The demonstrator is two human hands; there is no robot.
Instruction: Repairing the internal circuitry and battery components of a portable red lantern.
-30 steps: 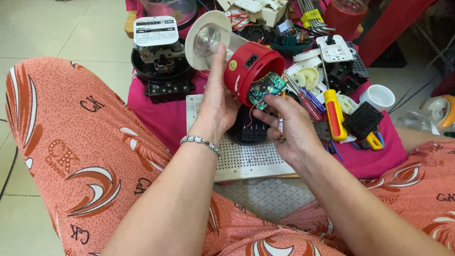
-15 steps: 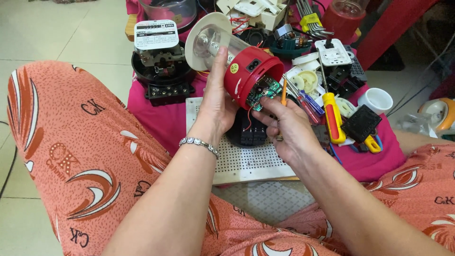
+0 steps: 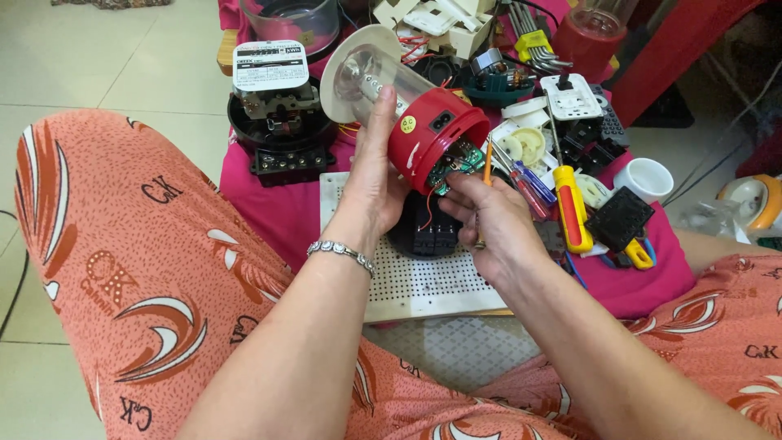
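This was a home floor turned into a repair corner. The person sat low on pale floor tiles [image 3: 122, 49], patterned orange trousers [image 3: 122, 244] filling the view, with a pink cloth [image 3: 269, 204] spread as the bench. On it lay a white perforated board [image 3: 407, 285], a yellow-handled screwdriver [image 3: 573, 208], a bunch of hex keys [image 3: 529, 28], an opened electricity meter [image 3: 273, 106], white switch plates [image 3: 570, 98] and loose gears [image 3: 525, 147]. All household clutter, hobby-repair style.
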